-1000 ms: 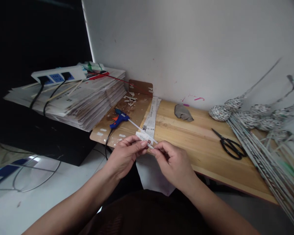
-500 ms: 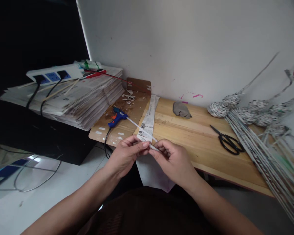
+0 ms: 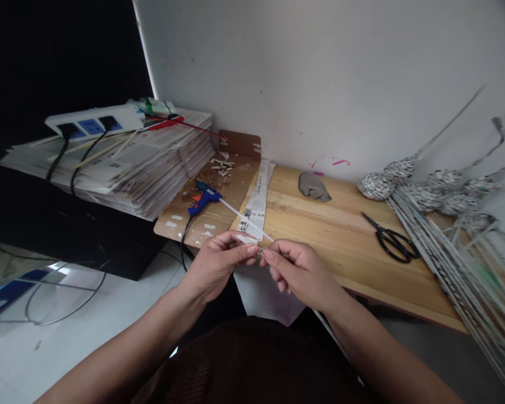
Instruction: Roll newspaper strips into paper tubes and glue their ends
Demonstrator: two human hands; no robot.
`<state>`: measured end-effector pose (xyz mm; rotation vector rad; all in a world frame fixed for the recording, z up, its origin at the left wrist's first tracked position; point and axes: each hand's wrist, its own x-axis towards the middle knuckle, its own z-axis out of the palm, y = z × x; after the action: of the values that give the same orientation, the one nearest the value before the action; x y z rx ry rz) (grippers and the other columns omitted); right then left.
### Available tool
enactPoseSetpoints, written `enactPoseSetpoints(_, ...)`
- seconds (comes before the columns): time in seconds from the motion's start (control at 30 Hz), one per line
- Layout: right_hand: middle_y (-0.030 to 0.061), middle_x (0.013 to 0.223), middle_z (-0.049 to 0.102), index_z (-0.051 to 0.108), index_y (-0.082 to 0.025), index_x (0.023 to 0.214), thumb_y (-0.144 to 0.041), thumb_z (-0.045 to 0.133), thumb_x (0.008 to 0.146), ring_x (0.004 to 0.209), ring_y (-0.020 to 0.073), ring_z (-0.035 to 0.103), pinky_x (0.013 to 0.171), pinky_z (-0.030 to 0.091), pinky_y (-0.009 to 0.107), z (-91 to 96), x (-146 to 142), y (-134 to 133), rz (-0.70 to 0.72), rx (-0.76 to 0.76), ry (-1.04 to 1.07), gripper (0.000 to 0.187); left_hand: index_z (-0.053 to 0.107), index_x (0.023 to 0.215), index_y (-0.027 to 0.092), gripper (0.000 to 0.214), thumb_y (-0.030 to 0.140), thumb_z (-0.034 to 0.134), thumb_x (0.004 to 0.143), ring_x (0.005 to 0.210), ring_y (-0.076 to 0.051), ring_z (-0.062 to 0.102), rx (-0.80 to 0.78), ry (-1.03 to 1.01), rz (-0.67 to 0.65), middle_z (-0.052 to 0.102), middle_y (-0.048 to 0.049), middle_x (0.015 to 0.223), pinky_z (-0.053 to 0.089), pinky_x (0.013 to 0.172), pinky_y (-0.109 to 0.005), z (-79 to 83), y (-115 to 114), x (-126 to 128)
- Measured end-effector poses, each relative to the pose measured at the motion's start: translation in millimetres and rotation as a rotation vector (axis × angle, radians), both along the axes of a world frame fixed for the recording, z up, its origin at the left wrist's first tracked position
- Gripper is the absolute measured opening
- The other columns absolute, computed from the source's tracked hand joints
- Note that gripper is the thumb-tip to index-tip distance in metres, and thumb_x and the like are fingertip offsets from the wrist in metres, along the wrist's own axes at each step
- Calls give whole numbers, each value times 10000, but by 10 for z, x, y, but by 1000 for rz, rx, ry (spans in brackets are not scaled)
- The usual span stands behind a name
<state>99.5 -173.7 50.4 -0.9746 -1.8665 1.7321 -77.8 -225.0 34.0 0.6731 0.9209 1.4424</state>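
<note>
My left hand [image 3: 221, 261] pinches a small piece of newspaper [image 3: 246, 239] between thumb and fingers. Close against it, my right hand [image 3: 298, 272] is closed with thumb and fingertips on the rolled end of the same paper. A thin pale tube [image 3: 330, 331] shows below my right wrist; whether it joins the paper in my fingers is hidden. Just beyond my hands lies a long newspaper strip [image 3: 257, 205]. A blue hot glue gun [image 3: 205, 201] rests at the left, a white glue stick [image 3: 246, 219] reaching from its back across the strip.
Black-handled scissors [image 3: 393, 241] and a grey cloth [image 3: 313, 186] lie on the wooden table [image 3: 340, 241]. Woven paper balls [image 3: 374, 186] and paper tubes [image 3: 446, 269] occupy the right. Stacked newspapers [image 3: 151, 163] with a power strip [image 3: 95, 122] stand left, beside cardboard [image 3: 235, 174].
My right hand has turned over the paper, its thumb now nearer my left fingertips. A pale tube now shows under my right wrist. My left hand has hardly moved.
</note>
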Motion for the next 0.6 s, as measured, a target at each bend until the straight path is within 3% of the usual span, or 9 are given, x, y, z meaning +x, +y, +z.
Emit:
enactPoseSetpoints(0.23,-72,469,462,581,-160,757,-477,608,887,339,54,410,336,292,169,-63,10,76,131,-544,179,343,741,808,158,165,156,845,680,610,-77,639,-3,14,-59,696,3,695,508,613,-175,12,-33,-25)
enactPoseSetpoints(0.33,-79,449,441,558,-168,741,-480,608,881,326,57,388,325,293,172,-68,10,79,167,-622,185,345,743,813,164,171,164,849,678,609,-80,644,9,47,-78,695,4,676,507,616,-174,-10,-46,-40)
enactPoseSetpoints(0.4,-69,478,471,566,-168,766,-503,587,896,355,62,426,347,325,175,-54,15,57,172,-518,151,360,743,809,168,167,174,850,680,613,-80,644,10,64,-74,698,4,681,510,621,-177,-26,-51,-44)
enactPoseSetpoints(0.53,-32,648,563,599,-174,846,-477,633,888,530,72,539,490,439,190,2,33,-27,81,-69,38,308,738,784,166,161,182,855,673,604,-73,627,14,99,-53,693,7,689,501,611,-178,-38,-55,-36)
enactPoseSetpoints(0.6,-20,692,576,613,-178,855,-459,606,914,597,81,557,556,464,205,22,38,-66,52,76,-6,287,734,766,164,157,182,856,669,595,-73,622,21,105,-50,689,9,682,497,606,-181,-33,-53,-28)
